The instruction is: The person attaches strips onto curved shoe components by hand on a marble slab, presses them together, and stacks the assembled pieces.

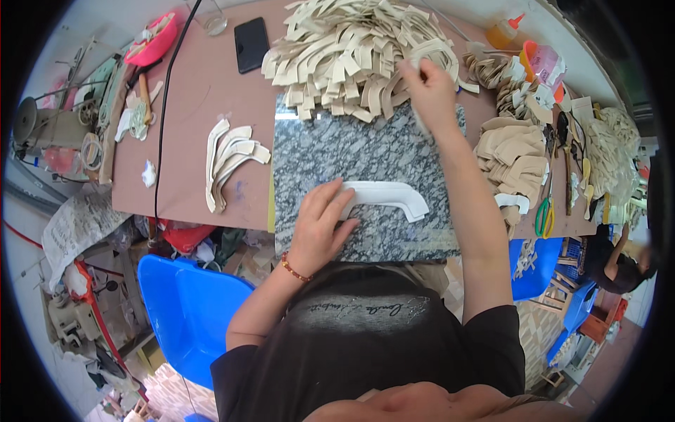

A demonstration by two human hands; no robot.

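A white curved strip (pixel 385 192), bent down at its right end, lies on a grey speckled stone slab (pixel 365 151). My left hand (pixel 322 224) grips its left end, fingers over the upper edge and thumb lower down. At the far right of the slab, my right hand (pixel 430 95) is closed in a pinch beside a big heap of cream curved strips (pixel 344 56). Whatever is between those fingertips is too small to make out. Left of the slab, several loose cream strips (pixel 228 162) lie fanned out on the brown table (pixel 190 119).
A black phone (pixel 252 45) and a pink bowl (pixel 153 41) are at the back left. To the right sit stacked beige pieces (pixel 512 156), green-and-yellow-handled scissors (pixel 545 216) and a glue bottle (pixel 503 32). A black cable (pixel 163 119) crosses the left side. Below is a blue chair (pixel 190 309).
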